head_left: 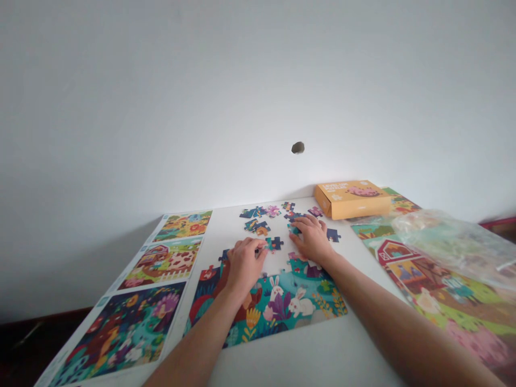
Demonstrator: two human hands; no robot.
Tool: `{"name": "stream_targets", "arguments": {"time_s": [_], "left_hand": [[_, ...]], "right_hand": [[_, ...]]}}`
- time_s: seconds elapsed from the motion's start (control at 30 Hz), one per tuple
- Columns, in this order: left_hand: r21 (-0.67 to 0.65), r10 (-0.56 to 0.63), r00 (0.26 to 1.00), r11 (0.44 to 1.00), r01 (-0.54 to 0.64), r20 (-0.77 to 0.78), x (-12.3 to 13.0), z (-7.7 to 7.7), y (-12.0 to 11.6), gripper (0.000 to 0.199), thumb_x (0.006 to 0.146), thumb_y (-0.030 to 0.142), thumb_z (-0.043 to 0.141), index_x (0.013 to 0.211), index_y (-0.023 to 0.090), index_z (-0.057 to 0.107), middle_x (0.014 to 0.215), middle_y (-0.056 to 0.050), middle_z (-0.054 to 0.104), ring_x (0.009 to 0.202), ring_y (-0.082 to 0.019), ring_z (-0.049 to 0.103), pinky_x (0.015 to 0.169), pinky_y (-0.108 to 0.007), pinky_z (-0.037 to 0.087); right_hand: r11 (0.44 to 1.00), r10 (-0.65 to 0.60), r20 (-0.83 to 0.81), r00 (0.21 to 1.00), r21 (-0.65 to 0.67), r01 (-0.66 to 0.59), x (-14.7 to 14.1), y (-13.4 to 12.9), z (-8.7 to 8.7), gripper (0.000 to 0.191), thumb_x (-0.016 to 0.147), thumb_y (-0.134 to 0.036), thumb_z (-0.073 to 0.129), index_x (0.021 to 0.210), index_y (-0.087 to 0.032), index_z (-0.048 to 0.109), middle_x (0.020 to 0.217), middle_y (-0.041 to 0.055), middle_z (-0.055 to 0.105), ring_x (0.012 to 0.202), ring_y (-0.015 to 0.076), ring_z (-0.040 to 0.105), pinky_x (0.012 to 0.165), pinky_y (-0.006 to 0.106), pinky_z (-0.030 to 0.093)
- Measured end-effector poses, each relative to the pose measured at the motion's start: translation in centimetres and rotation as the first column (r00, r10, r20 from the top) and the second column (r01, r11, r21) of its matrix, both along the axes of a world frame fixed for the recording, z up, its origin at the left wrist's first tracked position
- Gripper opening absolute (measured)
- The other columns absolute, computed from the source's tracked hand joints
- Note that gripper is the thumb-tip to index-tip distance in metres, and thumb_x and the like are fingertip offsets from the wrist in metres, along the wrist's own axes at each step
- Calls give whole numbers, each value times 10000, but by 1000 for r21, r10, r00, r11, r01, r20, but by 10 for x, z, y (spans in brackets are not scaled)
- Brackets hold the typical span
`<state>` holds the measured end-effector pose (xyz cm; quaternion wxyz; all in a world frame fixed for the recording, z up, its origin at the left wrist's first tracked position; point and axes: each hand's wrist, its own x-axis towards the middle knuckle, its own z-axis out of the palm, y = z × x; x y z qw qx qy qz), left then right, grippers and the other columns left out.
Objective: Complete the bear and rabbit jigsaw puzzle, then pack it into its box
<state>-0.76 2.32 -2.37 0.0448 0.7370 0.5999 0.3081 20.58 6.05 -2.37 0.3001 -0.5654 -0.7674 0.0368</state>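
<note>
A partly joined jigsaw puzzle (pixel 282 309) with white rabbits and purple leaves lies on the white table. Over its upper left part is my left hand (pixel 245 263), fingers curled and closed at a teal and dark blue puzzle piece (pixel 276 243). My right hand (pixel 313 237) reaches past the puzzle's upper right edge, its thumb and fingertips closed around a teal piece (pixel 293 229) on the table. Loose puzzle pieces (pixel 258 227) lie beyond both hands, and a dark blue piece (pixel 332 235) sits just right of my right hand. My forearms and hands cover parts of the puzzle.
A picture sheet (pixel 166 263) with three scenes lies along the left. At the back right stands an orange puzzle box (pixel 353 200). Right of my arm are a farm picture (pixel 435 285) and a crumpled clear plastic bag (pixel 455 242). A white wall (pixel 201 107) with a hole rises behind.
</note>
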Motion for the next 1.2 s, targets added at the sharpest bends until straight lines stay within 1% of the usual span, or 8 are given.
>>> {"name": "stream_targets", "arguments": {"time_s": [0.17,0.3,0.63,0.87,0.93,1.03,1.1,1.2], "left_hand": [[-19,-29,999,999,30,29,0,2,1,137,787,147,614,857,236,692,904,-28,707,871,-207,626,790,-327,439],[-30,-46,997,998,48,57,1,3,1,143,789,135,608,828,239,698,881,-22,708,843,-197,634,774,-313,444],[-44,-53,997,997,56,62,3,7,-2,150,804,147,598,802,246,710,870,-17,699,858,-194,635,773,-308,437],[-22,-130,991,991,130,-4,10,14,-9,155,839,241,573,819,269,724,951,-19,695,961,-225,593,830,-365,388],[-43,-141,990,989,140,-14,11,14,-11,169,848,263,565,827,283,732,997,-14,691,1002,-228,578,872,-384,365],[-58,-107,994,993,105,-23,11,13,-11,184,856,271,552,867,295,735,1059,-14,680,1041,-229,565,907,-407,343],[-58,-72,997,996,70,-26,10,11,-10,186,853,265,552,886,297,732,1091,-14,674,1057,-228,561,913,-417,338],[-53,-38,999,998,37,-26,9,9,-9,183,841,252,558,897,297,726,1123,-14,669,1081,-228,556,918,-424,336]], "right_hand": [[968,249,-42,968,24,-248,-3,-3,7,203,842,-190,567,968,-270,704,890,37,676,929,225,510,918,441,292],[911,410,4,912,-43,-409,-6,-9,10,231,824,-188,599,978,-306,725,807,32,627,861,207,491,827,386,321],[918,396,68,916,-56,-393,-4,-10,11,237,851,-297,606,1060,-340,709,866,47,539,890,205,454,826,378,325],[899,437,109,893,-62,-433,-8,-15,16,239,878,-329,567,1078,-306,695,983,49,615,955,220,468,891,408,310],[933,359,119,926,-56,-355,-7,-14,15,251,895,-310,530,1096,-294,679,1026,45,632,990,223,474,923,417,300],[997,71,120,990,-22,-69,-3,-7,12,297,888,-316,523,1158,-275,640,1209,59,588,1123,262,436,978,453,264],[996,-80,127,989,-40,86,1,-2,10,358,868,-370,545,1210,-280,604,1324,62,521,1206,302,384,1004,502,229],[978,-163,145,976,-109,179,6,2,8,353,866,-427,528,1174,-284,621,1330,62,519,1226,315,384,1024,566,178]]}}
